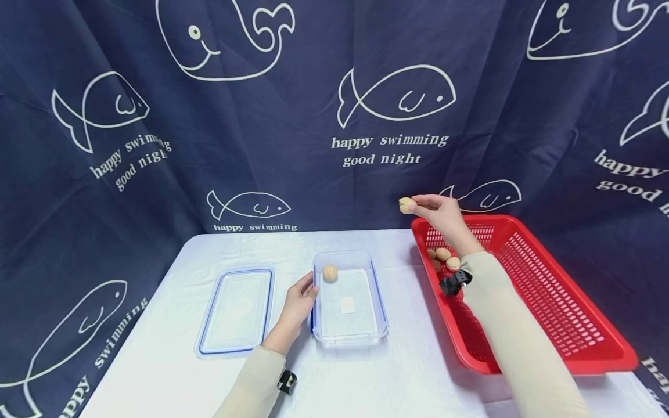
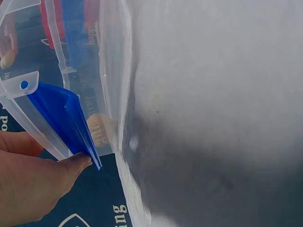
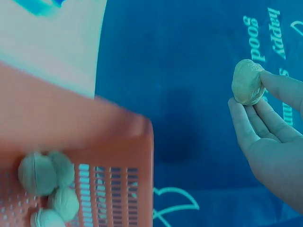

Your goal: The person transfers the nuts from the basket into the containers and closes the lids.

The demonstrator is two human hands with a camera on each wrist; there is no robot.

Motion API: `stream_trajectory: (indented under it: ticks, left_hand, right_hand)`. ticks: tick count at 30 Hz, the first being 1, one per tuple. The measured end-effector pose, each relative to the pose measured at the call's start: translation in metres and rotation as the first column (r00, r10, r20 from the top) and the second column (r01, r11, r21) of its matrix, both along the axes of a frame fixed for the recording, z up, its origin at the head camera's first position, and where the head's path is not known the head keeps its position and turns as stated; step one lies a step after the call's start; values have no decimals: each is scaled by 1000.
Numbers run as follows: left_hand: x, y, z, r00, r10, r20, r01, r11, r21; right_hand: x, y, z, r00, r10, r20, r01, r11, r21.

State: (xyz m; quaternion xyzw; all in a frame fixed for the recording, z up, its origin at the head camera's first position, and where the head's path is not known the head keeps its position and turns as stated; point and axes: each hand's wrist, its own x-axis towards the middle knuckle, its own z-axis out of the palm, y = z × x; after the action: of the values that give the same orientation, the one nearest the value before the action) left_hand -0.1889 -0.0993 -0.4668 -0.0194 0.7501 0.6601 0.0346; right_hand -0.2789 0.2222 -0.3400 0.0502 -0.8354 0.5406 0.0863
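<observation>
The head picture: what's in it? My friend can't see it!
A person's right hand pinches a walnut near the far edge of a red basket holding more walnuts. Their left hand holds the side of a clear box with one walnut inside. A lid lies left of the box on a white table, before a fish curtain.

Bright, diffuse light whitens the surface (image 1: 157,354) left of the red basket (image 1: 601,364), with soft shadow by the basket's near edge. Wide-angle distortion skews the curtain (image 1: 554,116) lettering to its right. The right wrist view turns cyan, the basket's rim blurred; the left is greyer.
</observation>
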Motion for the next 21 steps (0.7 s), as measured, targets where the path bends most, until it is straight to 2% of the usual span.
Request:
stream_trajectory:
  ticks: [9,14,21]
  left_hand:
    - [5,1,4,998,1,-60,-2,1000,-22]
    - [2,1,4,1000,15,-6,-15,1000,3]
    - [0,1,2,1000,8,3,-8,1000,4]
  right_hand:
    - [-5,-30,1,999,48,18,-47,998,-48]
    - [-5,-46,1,996,77,32,-75,994,-74]
    - [-5,-70,-3,994,101,38,-97,990,-100]
